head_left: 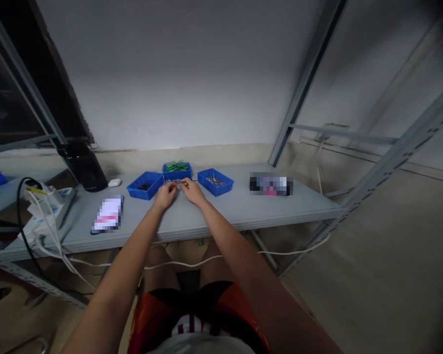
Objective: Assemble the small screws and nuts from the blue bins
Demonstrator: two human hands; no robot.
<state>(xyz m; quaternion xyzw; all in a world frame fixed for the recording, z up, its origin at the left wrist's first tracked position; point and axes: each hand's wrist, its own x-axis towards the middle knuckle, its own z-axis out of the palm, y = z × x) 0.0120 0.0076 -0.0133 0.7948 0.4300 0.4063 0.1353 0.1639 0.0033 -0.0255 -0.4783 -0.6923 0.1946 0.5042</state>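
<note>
Head view: the left hand (166, 195) and right hand (192, 191) meet over the grey table (258, 209), fingertips near each other. Both grips look narrow, fingers bent inward, but I cannot tell whether either one is closed or pinching a piece — the tips are too small to read. Small metal pieces (173, 181) lie right at the fingertips, in a short band just beyond the left hand and reaching toward the right.

Three blue bins surround the grip. Left of it is the left bin (141, 195), with small dark pieces inside; just beyond the hands is the back bin (177, 175), filled with green pieces; right of it is the right bin (223, 189), holding loose silvery pieces.

Farther left of the hands lie a blurred-out phone (109, 214), a small white case (114, 183) and a black container (84, 167), with a white power strip (40, 223) beyond the phone. Well apart to the right of the grip rests a dark, pixelated object (271, 185) — its details are hidden.
</note>
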